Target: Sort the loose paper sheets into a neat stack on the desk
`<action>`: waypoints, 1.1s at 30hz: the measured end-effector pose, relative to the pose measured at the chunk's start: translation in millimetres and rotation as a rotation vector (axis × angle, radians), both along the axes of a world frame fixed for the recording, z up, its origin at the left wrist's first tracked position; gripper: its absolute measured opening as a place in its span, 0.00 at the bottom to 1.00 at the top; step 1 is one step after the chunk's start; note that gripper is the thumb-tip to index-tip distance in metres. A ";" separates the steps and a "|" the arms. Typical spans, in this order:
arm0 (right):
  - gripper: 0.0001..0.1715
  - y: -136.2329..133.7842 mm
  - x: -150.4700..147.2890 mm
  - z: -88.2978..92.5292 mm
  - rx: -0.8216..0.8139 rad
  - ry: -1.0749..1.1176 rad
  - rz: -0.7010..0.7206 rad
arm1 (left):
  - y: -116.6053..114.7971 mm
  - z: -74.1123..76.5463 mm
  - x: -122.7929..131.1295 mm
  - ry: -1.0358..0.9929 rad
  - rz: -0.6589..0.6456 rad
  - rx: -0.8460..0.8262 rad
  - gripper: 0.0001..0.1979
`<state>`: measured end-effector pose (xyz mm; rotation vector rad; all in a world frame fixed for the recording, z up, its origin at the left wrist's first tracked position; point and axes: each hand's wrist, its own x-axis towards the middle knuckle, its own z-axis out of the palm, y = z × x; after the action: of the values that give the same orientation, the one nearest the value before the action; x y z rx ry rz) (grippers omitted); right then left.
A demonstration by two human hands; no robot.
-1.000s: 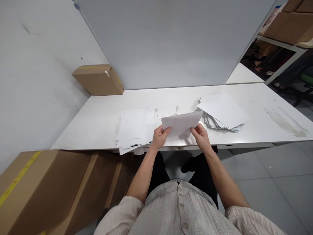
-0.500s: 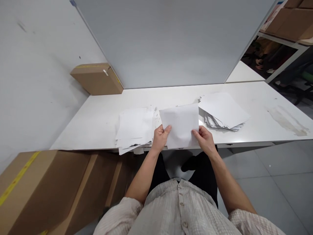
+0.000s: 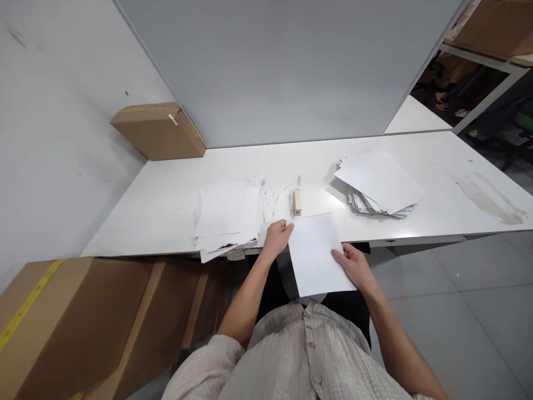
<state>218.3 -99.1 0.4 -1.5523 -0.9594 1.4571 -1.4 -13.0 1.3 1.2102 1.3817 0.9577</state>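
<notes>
White paper [image 3: 318, 258] is held between my two hands, partly over the table's front edge and above my lap; whether it is one sheet or several I cannot tell. My left hand [image 3: 278, 236] pinches its upper left corner. On its right edge my right hand [image 3: 353, 262] grips with the thumb on top. Just beyond the paper lies a small cream stapler [image 3: 297, 201]. A loose stack of white paper [image 3: 227, 211] is left of my left hand, overhanging the front edge. Farther right sits a thicker, fanned paper pile [image 3: 381, 183].
The white table [image 3: 166, 200] meets a grey panel [image 3: 291, 72] at its back. A flat cardboard box [image 3: 160, 133] leans at the back left corner. Large cardboard boxes [image 3: 75, 322] stand on the left below table height. A shelf [image 3: 485, 61] is at the right.
The paper has come down and toward my body, turning slightly. My left hand has shifted to its top corner, my right hand lower. The stapler, hidden before, now shows.
</notes>
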 end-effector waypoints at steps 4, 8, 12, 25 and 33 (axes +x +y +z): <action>0.18 4.8 9.8 5.1 -0.022 -0.006 -0.036 | 14.1 7.0 2.8 0.139 0.014 0.053 0.09; 0.18 10.6 13.4 10.9 -0.042 -0.022 -0.073 | 22.7 9.5 3.6 0.149 0.086 0.100 0.07; 0.18 14.9 12.3 12.0 -0.051 -0.043 -0.093 | 23.7 4.2 3.2 0.156 0.117 0.084 0.10; 0.16 24.8 7.3 2.1 -0.055 -0.018 -0.125 | 31.6 -5.0 3.9 0.601 -0.160 0.471 0.23; 0.18 23.9 7.5 5.3 -0.071 -0.050 -0.122 | 28.7 -3.2 7.3 0.832 -0.206 0.427 0.27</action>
<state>225.9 -75.3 5.7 -1.6759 -0.8339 1.3861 5.9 15.7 -1.9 2.1919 1.6630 0.6273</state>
